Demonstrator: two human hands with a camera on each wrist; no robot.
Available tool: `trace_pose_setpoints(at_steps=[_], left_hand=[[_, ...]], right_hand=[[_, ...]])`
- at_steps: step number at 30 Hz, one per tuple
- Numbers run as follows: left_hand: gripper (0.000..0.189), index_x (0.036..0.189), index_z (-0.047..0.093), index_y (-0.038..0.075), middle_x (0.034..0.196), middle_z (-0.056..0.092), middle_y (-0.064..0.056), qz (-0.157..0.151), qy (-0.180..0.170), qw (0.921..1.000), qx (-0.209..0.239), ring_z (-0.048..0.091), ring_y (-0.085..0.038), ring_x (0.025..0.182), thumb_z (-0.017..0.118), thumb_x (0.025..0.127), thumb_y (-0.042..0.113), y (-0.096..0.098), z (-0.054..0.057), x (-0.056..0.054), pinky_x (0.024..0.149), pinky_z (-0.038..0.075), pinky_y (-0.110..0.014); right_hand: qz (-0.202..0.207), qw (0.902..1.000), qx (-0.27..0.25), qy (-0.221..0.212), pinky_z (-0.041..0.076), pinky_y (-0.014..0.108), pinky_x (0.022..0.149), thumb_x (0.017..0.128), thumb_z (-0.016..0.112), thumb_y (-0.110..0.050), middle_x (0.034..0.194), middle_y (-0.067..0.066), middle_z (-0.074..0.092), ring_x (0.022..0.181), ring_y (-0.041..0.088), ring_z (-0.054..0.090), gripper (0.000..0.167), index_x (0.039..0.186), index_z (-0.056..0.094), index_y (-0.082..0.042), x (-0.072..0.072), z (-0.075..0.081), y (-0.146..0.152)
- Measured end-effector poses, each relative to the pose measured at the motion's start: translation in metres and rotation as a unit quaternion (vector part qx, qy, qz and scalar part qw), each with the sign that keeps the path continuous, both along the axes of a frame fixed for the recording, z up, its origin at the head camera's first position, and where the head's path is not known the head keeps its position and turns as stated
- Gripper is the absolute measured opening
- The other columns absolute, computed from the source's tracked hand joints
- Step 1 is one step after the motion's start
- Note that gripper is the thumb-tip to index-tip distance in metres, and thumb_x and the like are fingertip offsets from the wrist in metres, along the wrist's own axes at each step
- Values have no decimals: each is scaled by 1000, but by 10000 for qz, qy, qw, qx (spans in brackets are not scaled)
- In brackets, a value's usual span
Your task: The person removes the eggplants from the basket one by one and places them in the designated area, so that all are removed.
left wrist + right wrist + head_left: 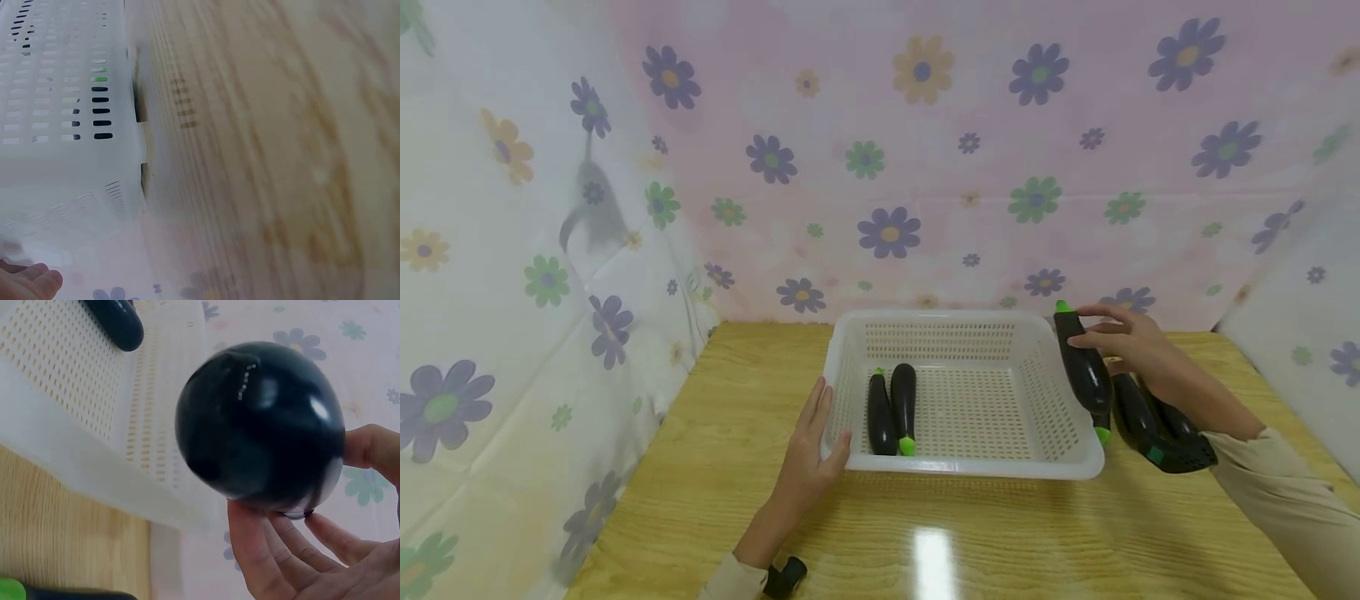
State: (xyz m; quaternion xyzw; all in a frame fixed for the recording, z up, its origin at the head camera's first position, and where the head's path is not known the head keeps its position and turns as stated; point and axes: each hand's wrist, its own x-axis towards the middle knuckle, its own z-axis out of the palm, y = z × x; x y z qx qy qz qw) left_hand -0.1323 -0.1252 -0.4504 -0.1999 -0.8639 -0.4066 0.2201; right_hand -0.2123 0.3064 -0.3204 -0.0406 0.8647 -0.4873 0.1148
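One white basket [962, 466] holds two eggplants [904, 404] at nine o'clock. At two, the right hand [1133, 340] grips a third eggplant [1084, 367] — further eggplants [1133, 410], partly hidden, lie at three. Left hand [809, 460], fingers extended, touches the basket at eight.

The head camera looks forward and down over the whole basket [962, 467]. The left wrist's looks at its wall up close; the right wrist's, an eggplant [259, 431] looming near, faces the far cloth [375, 381]. All share the basket.
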Motion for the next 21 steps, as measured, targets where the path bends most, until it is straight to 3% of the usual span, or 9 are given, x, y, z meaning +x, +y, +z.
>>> trace_pose_setpoints(at_steps=[4, 7, 11, 16, 21], left_hand=[[67, 143, 31, -8, 152, 24, -20, 20, 12, 10000, 31, 27, -31, 138, 61, 88, 16, 0, 1, 1, 107, 19, -23], [67, 143, 32, -9, 152, 24, -20, 30, 59, 10000, 29, 28, -32, 137, 61, 87, 16, 1, 0, 2, 107, 18, -21], [67, 143, 32, -8, 152, 24, -19, 37, 58, 10000, -9, 28, -32, 138, 61, 88, 16, 2, 0, 2, 108, 20, -26], [67, 144, 31, -7, 153, 23, -18, 65, -47, 9999, -88, 27, -31, 138, 60, 89, 19, 3, 0, 3, 108, 22, -33], [67, 144, 31, -6, 153, 23, -18, 91, -62, 9999, -112, 27, -31, 138, 60, 89, 18, 1, 1, 3, 106, 27, -42]], right_hand=[[13, 10000, -1, 11, 47, 45, 80, 95, 56, -35, 143, 29, 29, 119, 42, 40, 73, 150, 19, -5, 4, 1, 8], [34, 10000, -41, 6, 42, 55, 87, 96, 54, -35, 144, 30, 26, 125, 50, 30, 71, 150, 19, -6, 7, 1, 16], [-20, 10000, 18, 93, 38, 60, 90, 96, 53, -36, 144, 27, 27, 124, 47, 33, 66, 149, 24, -11, 10, -1, 27], [11, 9995, 206, 226, 42, 55, 88, 98, 49, -38, 140, 19, 33, 114, 27, 46, 60, 148, 28, -13, 11, -3, 39], [-39, 9995, 222, 239, 41, 55, 88, 98, 49, -40, 141, 17, 31, 120, 39, 39, 62, 150, 27, -15, 11, -5, 48]])
